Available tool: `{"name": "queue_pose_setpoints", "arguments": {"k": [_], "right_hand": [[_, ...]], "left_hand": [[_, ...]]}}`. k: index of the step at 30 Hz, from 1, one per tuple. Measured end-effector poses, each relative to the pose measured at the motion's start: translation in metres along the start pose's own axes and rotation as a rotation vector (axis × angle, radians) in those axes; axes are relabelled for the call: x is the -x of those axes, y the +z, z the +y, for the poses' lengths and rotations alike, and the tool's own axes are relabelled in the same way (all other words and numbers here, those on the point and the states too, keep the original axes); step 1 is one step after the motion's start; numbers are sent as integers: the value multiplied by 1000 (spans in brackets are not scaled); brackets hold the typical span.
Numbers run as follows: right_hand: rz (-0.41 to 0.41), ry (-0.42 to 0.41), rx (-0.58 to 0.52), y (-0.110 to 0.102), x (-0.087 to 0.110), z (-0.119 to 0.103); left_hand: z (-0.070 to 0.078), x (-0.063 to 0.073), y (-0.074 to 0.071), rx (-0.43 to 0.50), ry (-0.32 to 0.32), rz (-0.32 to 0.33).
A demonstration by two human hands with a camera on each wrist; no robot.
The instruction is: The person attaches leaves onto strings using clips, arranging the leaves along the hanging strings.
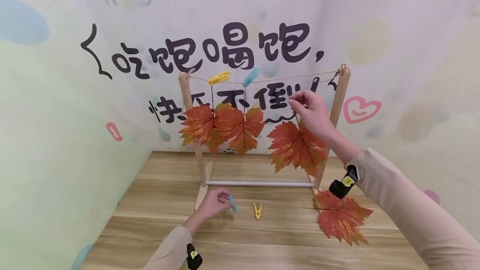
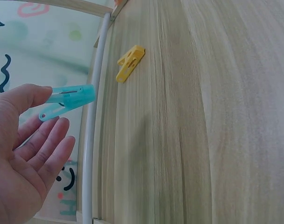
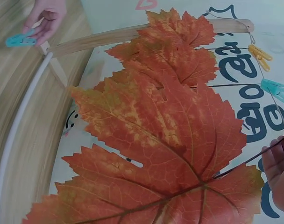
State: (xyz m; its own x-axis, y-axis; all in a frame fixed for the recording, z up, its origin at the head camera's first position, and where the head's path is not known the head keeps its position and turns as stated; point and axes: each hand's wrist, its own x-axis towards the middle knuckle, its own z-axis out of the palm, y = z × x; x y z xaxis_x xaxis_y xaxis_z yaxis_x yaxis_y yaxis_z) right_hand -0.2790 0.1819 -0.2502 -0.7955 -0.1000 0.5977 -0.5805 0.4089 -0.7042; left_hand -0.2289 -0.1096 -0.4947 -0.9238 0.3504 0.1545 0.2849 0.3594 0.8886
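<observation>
My right hand (image 1: 311, 111) pinches the dark stem of an orange-red maple leaf (image 1: 298, 147), which hangs below the fingers in front of the rack's right part. Low over the table, my left hand (image 1: 214, 204) holds a blue clothespin (image 2: 72, 98) between thumb and fingers. Two more leaves (image 1: 241, 126) hang by their stems from a thin string (image 1: 296, 78), one under a yellow clothespin (image 1: 219, 78), the other under a blue clothespin (image 1: 251, 77). A second yellow clothespin (image 1: 257, 211) lies on the table, right of my left hand.
The wooden rack has a left post (image 1: 192, 128), a right post (image 1: 337, 99) and a white crossbar (image 1: 258, 184) near the tabletop (image 1: 157, 211). Another maple leaf (image 1: 343, 216) lies at the right, below my right forearm. A printed backdrop (image 1: 210, 3) stands behind.
</observation>
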Motion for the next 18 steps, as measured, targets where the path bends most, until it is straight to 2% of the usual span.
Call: {"name": "queue_pose_setpoints", "arguments": {"k": [3, 6, 12, 18], "right_hand": [[11, -12, 3, 2, -6, -3], [23, -6, 10, 4, -12, -5], [57, 23, -17, 9, -22, -8], [79, 51, -72, 13, -28, -8]], "left_hand": [[-11, -2, 2, -16, -18, 3], [-14, -3, 1, -5, -24, 3], [-9, -4, 0, -15, -38, -5], [3, -10, -5, -49, -36, 0]]}}
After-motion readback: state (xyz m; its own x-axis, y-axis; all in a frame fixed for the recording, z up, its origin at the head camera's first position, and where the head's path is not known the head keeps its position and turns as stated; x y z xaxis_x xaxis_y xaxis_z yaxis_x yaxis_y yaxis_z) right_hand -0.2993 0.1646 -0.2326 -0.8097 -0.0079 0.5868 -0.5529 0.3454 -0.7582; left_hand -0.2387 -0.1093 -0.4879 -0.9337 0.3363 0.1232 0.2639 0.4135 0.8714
